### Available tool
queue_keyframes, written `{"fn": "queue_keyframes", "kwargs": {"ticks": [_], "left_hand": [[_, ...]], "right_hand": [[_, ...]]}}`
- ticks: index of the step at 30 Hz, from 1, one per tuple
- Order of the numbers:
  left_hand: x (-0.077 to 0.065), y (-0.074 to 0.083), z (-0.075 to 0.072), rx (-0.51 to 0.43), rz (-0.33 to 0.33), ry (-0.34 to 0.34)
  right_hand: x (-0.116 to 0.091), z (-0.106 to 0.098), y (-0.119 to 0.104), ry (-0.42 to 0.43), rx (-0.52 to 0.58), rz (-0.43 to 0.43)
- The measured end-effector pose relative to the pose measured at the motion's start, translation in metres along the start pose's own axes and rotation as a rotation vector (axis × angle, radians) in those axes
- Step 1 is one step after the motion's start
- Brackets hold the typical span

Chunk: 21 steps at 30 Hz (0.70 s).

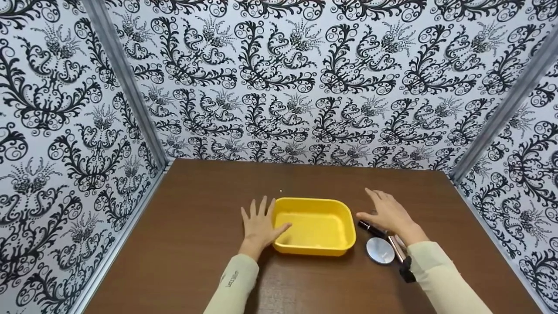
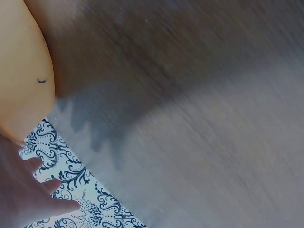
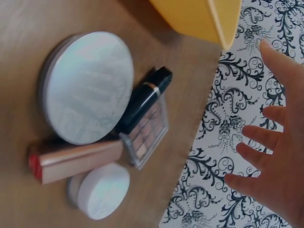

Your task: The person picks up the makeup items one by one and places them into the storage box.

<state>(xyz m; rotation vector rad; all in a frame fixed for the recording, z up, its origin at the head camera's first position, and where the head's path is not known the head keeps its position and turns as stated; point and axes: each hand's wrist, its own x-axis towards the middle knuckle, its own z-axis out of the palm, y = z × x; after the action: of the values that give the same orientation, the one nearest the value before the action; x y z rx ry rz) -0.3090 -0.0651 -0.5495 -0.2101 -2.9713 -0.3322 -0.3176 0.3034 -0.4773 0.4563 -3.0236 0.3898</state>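
A yellow plastic tub (image 1: 311,226) stands on the brown table, nothing inside it. My left hand (image 1: 259,226) is at its left side, fingers spread, the thumb overlapping the tub in the head view. My right hand (image 1: 392,216) hovers to the right, fingers extended and holding nothing, over a group of cosmetics. In the right wrist view these are a round silvery compact (image 3: 90,88), a black tube (image 3: 145,104) with a gold band, a small eyeshadow palette (image 3: 149,133), a rose-gold stick (image 3: 78,161) with a red end, and a small white-lidded jar (image 3: 107,190).
Black-and-white patterned panels (image 1: 283,87) enclose the table at the back and sides, with grey posts (image 1: 126,78) at the corners. The brown tabletop (image 1: 196,209) runs to the panels. A black item (image 1: 407,270) sits at the right wrist.
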Motion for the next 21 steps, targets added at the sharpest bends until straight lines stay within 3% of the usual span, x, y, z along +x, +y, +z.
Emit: {"fn": "queue_keyframes", "kwargs": {"ticks": [13, 21], "left_hand": [[0.005, 0.000, 0.007, 0.052, -0.004, 0.000], [0.002, 0.000, 0.004, 0.036, -0.007, -0.001]], "right_hand": [[-0.023, 0.006, 0.026, -0.038, -0.004, 0.033], [-0.036, 0.011, 0.040, -0.028, -0.032, 0.025]]}}
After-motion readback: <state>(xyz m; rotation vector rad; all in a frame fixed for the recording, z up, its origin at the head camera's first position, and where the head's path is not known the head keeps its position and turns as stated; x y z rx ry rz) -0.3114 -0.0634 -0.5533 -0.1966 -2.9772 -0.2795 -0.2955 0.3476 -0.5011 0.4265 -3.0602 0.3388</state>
